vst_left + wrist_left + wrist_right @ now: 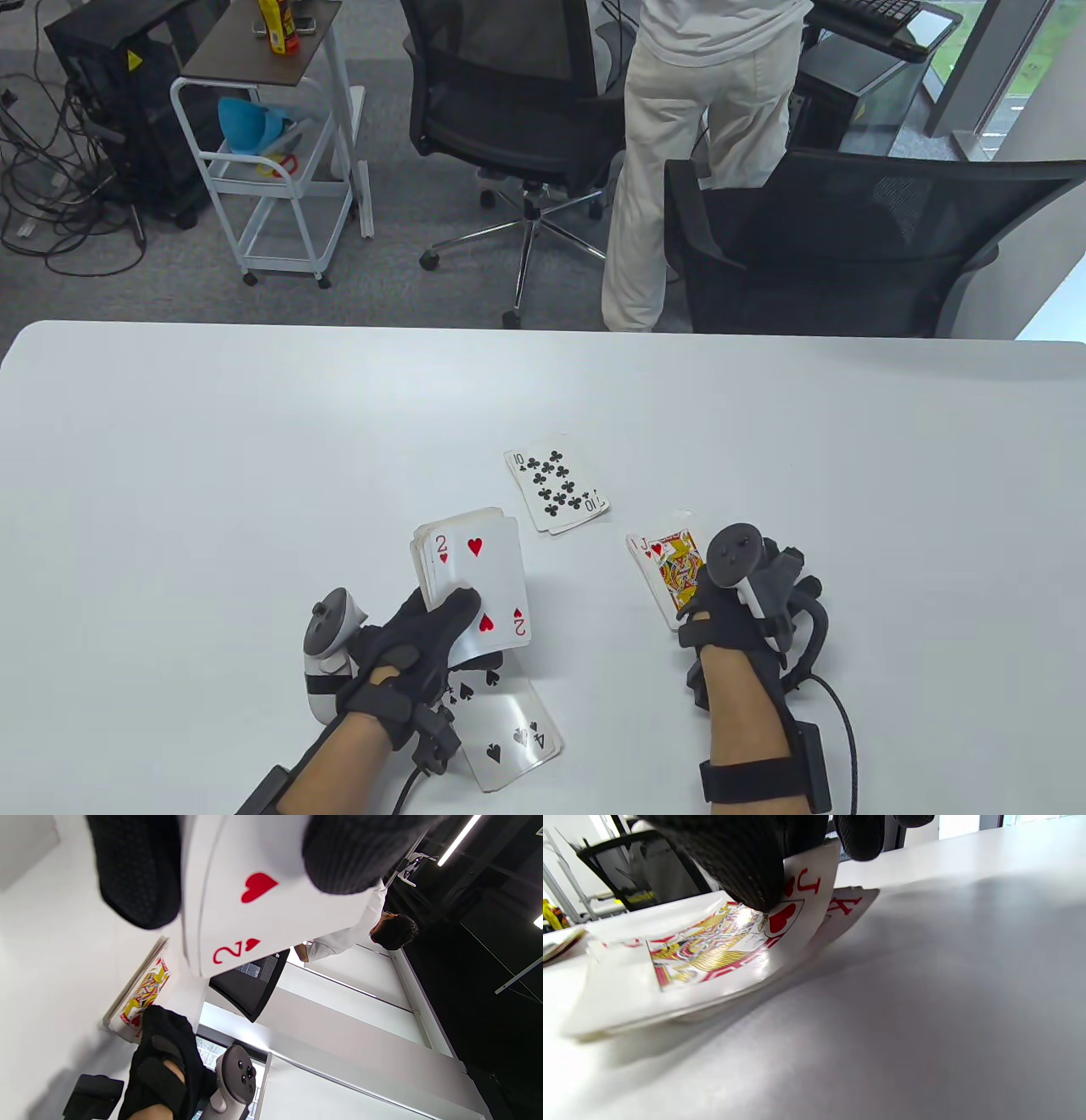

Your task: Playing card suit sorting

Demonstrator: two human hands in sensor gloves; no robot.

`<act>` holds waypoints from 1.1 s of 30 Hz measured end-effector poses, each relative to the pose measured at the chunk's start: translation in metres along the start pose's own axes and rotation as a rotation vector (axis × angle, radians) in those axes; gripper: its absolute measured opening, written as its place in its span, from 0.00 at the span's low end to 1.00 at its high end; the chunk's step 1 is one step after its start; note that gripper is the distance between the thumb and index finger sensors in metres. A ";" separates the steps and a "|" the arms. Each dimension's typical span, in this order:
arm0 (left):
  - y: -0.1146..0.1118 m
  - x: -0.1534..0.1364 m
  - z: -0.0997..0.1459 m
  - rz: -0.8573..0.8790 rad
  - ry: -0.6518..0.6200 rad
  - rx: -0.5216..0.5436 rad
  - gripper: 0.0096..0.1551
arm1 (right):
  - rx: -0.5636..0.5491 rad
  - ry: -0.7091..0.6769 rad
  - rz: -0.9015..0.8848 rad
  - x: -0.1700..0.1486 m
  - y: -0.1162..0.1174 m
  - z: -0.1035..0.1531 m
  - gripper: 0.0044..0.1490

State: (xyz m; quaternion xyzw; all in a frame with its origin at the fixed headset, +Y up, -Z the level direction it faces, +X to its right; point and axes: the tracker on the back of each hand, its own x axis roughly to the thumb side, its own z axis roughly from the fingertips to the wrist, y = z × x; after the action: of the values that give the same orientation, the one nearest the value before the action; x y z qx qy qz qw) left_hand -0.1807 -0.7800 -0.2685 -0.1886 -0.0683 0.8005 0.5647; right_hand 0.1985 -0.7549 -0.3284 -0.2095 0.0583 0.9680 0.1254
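Meanwhile, on the white table (212, 475) near its front edge, the left hand (407, 654) grips the deck (475, 586) above a spade card (509, 730), clubs (556, 490) lie mid-table, the right hand (721, 611) pinches the jack (670, 573), and chairs (848, 246) and a cart (280, 144) stand behind.

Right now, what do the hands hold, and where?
Left hand: deck, thumb across its two of hearts. Right hand: jack of hearts, near corner.

Office backdrop beyond the white table (254, 475).
Grey carpet floor (399, 289); two black mesh chairs (509, 93) at twelve and one o'clock, white trolley (280, 170) at eleven, bright window (1035, 68) at two.
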 end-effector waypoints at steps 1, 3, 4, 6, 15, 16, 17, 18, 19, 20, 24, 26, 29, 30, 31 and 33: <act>0.000 0.000 0.000 0.001 -0.001 -0.001 0.35 | -0.005 0.003 -0.009 0.000 0.000 0.001 0.34; 0.000 0.000 0.000 -0.001 -0.003 -0.003 0.35 | -0.036 -0.021 -0.003 0.002 -0.001 0.003 0.35; 0.000 0.000 0.000 -0.007 -0.003 -0.006 0.35 | -0.049 -0.042 -0.026 0.004 -0.002 0.006 0.35; -0.002 0.000 0.000 -0.017 -0.003 -0.010 0.35 | -0.089 -0.097 -0.053 0.011 -0.006 0.013 0.33; 0.002 0.000 0.001 -0.020 -0.009 0.010 0.35 | -0.187 -0.438 -0.333 0.052 -0.019 0.054 0.32; 0.003 0.000 0.001 -0.020 -0.008 0.014 0.34 | -0.187 -0.479 -0.348 0.057 -0.019 0.058 0.32; 0.003 0.000 0.000 -0.021 -0.008 0.015 0.34 | -0.194 -0.509 -0.363 0.060 -0.020 0.062 0.32; 0.004 0.000 0.000 -0.024 -0.006 0.016 0.35 | -0.205 -0.544 -0.385 0.065 -0.020 0.068 0.32; 0.004 0.000 0.000 -0.025 -0.006 0.015 0.34 | -0.205 -0.556 -0.392 0.066 -0.020 0.069 0.32; 0.003 0.000 0.000 -0.027 -0.005 0.014 0.34 | -0.208 -0.595 -0.416 0.071 -0.020 0.075 0.32; 0.003 -0.001 0.000 -0.036 -0.004 0.010 0.34 | -0.217 -0.680 -0.460 0.083 -0.020 0.090 0.32; 0.004 -0.001 0.000 -0.040 -0.003 0.012 0.35 | -0.205 -0.719 -0.479 0.089 -0.019 0.097 0.33; 0.004 -0.001 0.000 -0.045 -0.003 0.019 0.35 | -0.166 -0.768 -0.487 0.097 -0.014 0.105 0.35; 0.004 0.000 0.000 -0.044 -0.003 0.020 0.35 | -0.153 -0.789 -0.493 0.100 -0.012 0.107 0.35; 0.004 0.000 0.000 -0.043 -0.004 0.022 0.35 | -0.146 -0.797 -0.494 0.101 -0.011 0.108 0.37; 0.004 0.000 0.000 -0.039 -0.009 0.025 0.35 | -0.109 -0.813 -0.469 0.106 -0.007 0.112 0.40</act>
State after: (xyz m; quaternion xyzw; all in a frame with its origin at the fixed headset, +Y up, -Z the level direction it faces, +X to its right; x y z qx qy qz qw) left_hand -0.1842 -0.7813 -0.2702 -0.1767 -0.0644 0.7910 0.5822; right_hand 0.0636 -0.7062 -0.2721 0.1726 -0.0955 0.9187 0.3421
